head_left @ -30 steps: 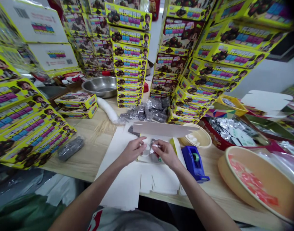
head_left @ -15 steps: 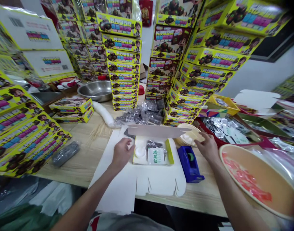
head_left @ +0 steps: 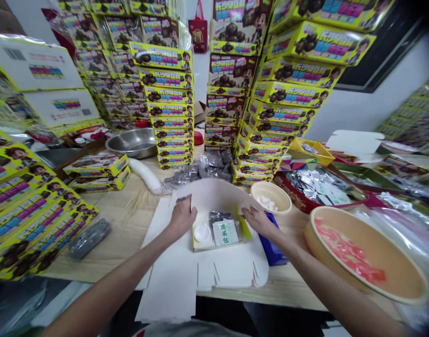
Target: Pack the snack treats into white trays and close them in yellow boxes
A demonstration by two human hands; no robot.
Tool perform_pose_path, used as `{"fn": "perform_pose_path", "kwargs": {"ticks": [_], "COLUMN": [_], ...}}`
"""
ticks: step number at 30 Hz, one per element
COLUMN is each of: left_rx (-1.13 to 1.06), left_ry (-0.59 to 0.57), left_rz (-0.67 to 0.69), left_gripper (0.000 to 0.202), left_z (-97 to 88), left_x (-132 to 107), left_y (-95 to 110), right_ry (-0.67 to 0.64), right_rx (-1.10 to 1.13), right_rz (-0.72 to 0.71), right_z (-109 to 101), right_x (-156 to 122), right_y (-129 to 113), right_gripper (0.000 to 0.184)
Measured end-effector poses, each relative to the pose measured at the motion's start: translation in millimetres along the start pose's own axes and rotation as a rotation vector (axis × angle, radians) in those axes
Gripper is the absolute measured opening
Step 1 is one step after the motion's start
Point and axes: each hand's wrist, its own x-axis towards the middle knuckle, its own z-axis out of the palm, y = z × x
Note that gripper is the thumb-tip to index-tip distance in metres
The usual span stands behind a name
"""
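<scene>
A small yellow box lies open on white cardboard sheets at the table's front. Inside it are a white round cap, a dark foil packet and a white sachet with green print. My left hand grips the left edge of the box's white lid flap. My right hand holds the flap's right edge. The flap tilts over the box.
Tall stacks of yellow printed boxes rise behind and to the left. A steel bowl, loose dark packets, a small bowl of white caps, a blue tape dispenser, a red tray of silver sachets and a large tan basin surround the box.
My right hand came back from the small bowl to the box. Both hands now hold the lid flap, which has tipped forward over the contents.
</scene>
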Motion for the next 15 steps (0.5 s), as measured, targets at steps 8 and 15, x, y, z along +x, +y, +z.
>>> {"fn": "perform_pose_path", "kwargs": {"ticks": [8, 15], "left_rx": [-0.126, -0.227], "left_ry": [-0.187, -0.183], "left_rz": [0.197, 0.355], "left_gripper": [0.075, 0.063], "left_z": [28.9, -9.6], "left_x": [-81.2, -69.1], "left_y": [-36.4, -67.6], "right_ry": [0.023, -0.099], "right_rx": [0.220, 0.258], "right_rz": [-0.118, -0.329], "right_z": [39.6, 59.0], "right_x": [-81.6, -77.2], "right_y": [4.1, -15.8], "right_gripper": [0.077, 0.091]}}
